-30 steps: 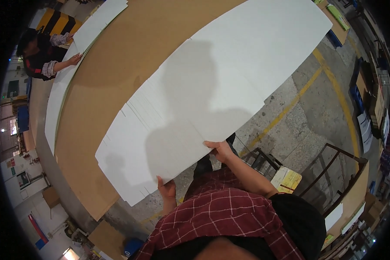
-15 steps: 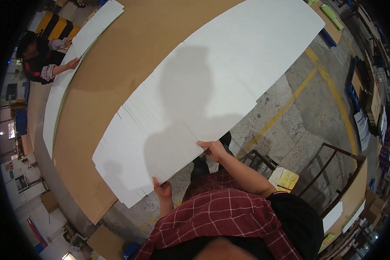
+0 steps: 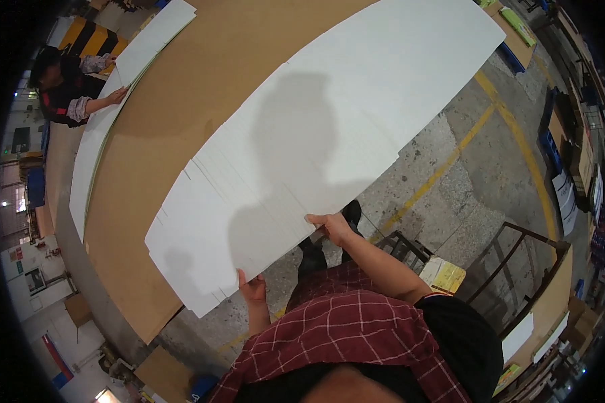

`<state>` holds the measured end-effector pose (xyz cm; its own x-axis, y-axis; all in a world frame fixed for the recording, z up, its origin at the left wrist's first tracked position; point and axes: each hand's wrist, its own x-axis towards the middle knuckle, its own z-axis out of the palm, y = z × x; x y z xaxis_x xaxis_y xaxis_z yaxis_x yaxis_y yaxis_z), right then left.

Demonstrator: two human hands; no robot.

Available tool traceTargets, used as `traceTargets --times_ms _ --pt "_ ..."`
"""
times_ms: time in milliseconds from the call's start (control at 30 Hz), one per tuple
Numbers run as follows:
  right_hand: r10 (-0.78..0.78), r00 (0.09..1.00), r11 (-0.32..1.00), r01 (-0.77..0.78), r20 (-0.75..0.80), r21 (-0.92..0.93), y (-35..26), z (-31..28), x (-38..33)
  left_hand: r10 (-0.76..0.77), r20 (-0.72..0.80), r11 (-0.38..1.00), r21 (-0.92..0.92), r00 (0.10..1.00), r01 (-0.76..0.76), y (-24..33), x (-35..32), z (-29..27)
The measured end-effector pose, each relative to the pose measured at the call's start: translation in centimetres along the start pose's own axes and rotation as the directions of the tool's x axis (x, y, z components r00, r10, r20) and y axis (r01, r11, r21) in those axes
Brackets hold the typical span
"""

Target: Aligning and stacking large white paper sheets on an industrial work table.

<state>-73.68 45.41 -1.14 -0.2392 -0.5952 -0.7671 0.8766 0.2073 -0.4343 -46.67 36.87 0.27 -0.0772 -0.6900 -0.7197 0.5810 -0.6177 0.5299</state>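
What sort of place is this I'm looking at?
Probably a factory or packaging workshop: there's a large white sheet over brown board, another person handling similar sheets opposite, and yellow lines marking the floor.

Left hand (image 3: 253,289) low, right hand (image 3: 331,228) farther forward; 2 thumbs (image 3: 312,218) extended.
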Motion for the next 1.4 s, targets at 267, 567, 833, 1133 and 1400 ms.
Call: traceTargets --times_ms 267,567,833,1133,1400 --pt "0.101 0.995 0.988 -0.097 0.028 -0.121 -0.3 -0.2 -0.2 -0.027 0.063 0.999 -0.030 0.998 0.028 0.0 0.2 -0.7" --pt "0.048 0.998 0.994 -0.043 0.044 -0.098 -0.7 0.3 -0.1 0.019 0.113 1.000 0.007 0.993 -0.020 -0.6 1.3 -1.4" --pt "0.059 0.997 0.998 -0.059 0.048 0.004 0.0 -0.7 1.1 -0.005 0.025 0.999 0.040 1.000 0.004 -0.9 0.8 0.0" --pt "0.180 0.983 0.980 -0.182 0.037 0.077 -1.1 0.4 0.3 -0.032 0.106 0.996 0.086 0.994 0.023 -0.2 2.3 -2.6" --pt "0.209 0.978 0.974 -0.211 0.022 0.082 -1.4 -0.4 0.5 -0.036 0.078 0.999 0.036 0.996 0.033 -1.1 1.6 -1.4"
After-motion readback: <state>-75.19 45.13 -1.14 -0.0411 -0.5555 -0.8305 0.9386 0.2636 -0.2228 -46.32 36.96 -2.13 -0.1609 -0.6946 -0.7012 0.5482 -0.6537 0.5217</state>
